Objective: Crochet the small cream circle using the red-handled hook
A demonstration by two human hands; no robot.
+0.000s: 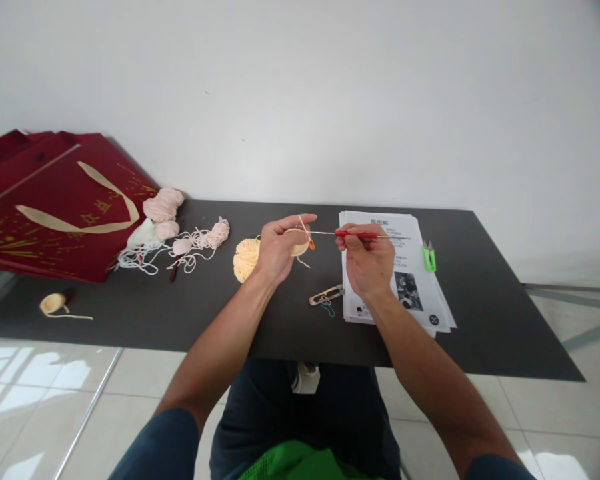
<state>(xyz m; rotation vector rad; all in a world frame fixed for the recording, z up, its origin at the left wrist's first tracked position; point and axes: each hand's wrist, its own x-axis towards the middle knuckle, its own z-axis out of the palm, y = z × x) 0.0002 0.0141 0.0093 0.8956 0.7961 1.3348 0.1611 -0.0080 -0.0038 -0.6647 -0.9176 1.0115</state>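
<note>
My left hand (pixel 281 248) is closed around a small cream crochet piece (pixel 300 245), with a strand of yarn raised over the index finger. An orange stitch marker (pixel 311 245) hangs at the edge of the piece. My right hand (pixel 370 260) grips a crochet hook (pixel 363 235) by its red handle. The hook's thin metal shaft points left and reaches the crochet piece; its very tip is hard to make out. Just left of my left hand lies a pale yellow yarn ball (pixel 246 259), partly hidden by the wrist.
Printed sheets (pixel 380 307) lie beneath my right hand, with green thread snips (pixel 429 256) at their right edge. Metal snips (pixel 326 295) and stitch markers (pixel 327 307) lie nearer me. Leftward are pink yarn (pixel 163 205), a red bag (pixel 65 200) and another cream crochet piece (pixel 53 303) on the dark table (pixel 500 320).
</note>
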